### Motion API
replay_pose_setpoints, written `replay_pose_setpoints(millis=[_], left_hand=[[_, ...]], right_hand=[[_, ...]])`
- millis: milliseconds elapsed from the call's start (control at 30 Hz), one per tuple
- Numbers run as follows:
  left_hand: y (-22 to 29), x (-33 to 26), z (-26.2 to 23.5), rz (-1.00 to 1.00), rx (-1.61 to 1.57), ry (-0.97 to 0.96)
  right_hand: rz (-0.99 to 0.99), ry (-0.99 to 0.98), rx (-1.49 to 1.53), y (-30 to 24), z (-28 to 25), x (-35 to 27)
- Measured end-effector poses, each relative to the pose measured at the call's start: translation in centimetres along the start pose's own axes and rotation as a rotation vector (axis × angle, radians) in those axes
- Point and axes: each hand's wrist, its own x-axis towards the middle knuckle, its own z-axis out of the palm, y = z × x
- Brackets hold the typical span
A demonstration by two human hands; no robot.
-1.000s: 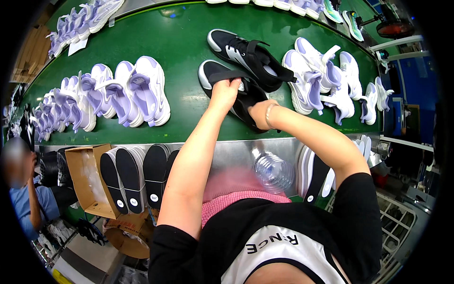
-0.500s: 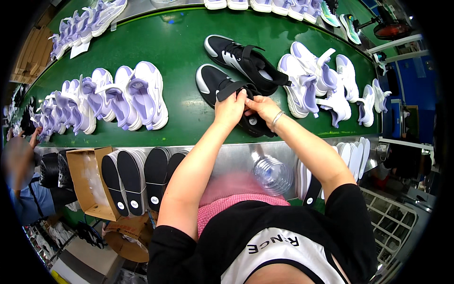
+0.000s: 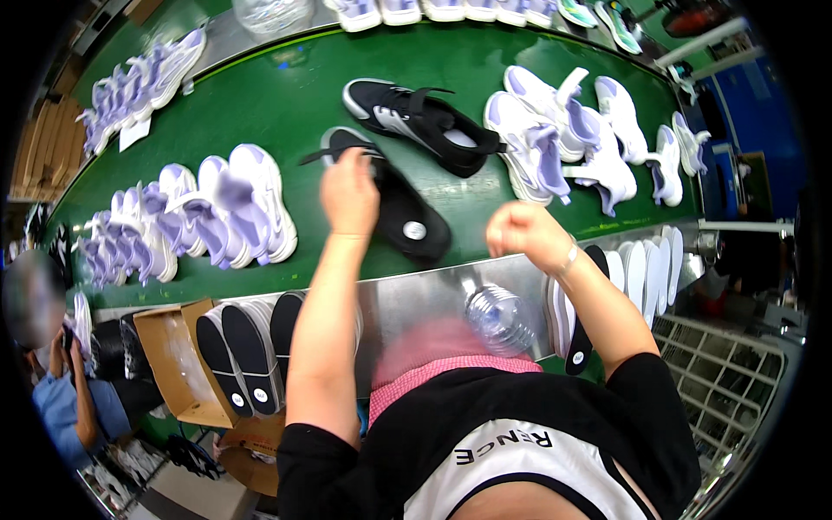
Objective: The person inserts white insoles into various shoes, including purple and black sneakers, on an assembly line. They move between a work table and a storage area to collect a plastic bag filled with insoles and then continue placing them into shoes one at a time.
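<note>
A black sneaker point(image 3: 399, 201) with a silver-grey toe lies on the green worktable, its heel toward me. My left hand point(image 3: 350, 192) is closed on its front part, and the fingertips are partly hidden. The loose strap point(image 3: 313, 158) sticks out to the left, and a round white sticker shows on the insole. Above the table's near edge hovers my right hand point(image 3: 529, 238), fingers curled in, apart from the shoe, with nothing visible in it. Just beyond, the matching black sneaker point(image 3: 420, 123) lies with its strap raised.
White-and-lilac sneakers stand in a row at left point(image 3: 257, 204) and in a cluster at right point(image 3: 530, 143). Along the near ledge are bundled black insoles point(image 3: 251, 355), an open carton point(image 3: 178, 364), a clear plastic bottle point(image 3: 498, 319) and pale insoles point(image 3: 637, 277). A co-worker point(image 3: 87, 390) is at far left.
My hands have parted: the right has let go of the near sneaker and moved right, the left has shifted left with the shoe. The strap now points left. The whole view has shifted slightly.
</note>
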Motion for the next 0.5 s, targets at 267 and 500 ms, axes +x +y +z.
replay_pose_setpoints(millis=[267,500], left_hand=[[3.3,3.2,-0.7,0.337,0.143,-0.003],[5.0,5.5,11.1,-0.098,0.064,-0.353]], right_hand=[[-0.323,0.006,-1.395,7.4,1.6,-10.2],[0.015,0.677,-1.072,8.1,-5.4,-14.8]])
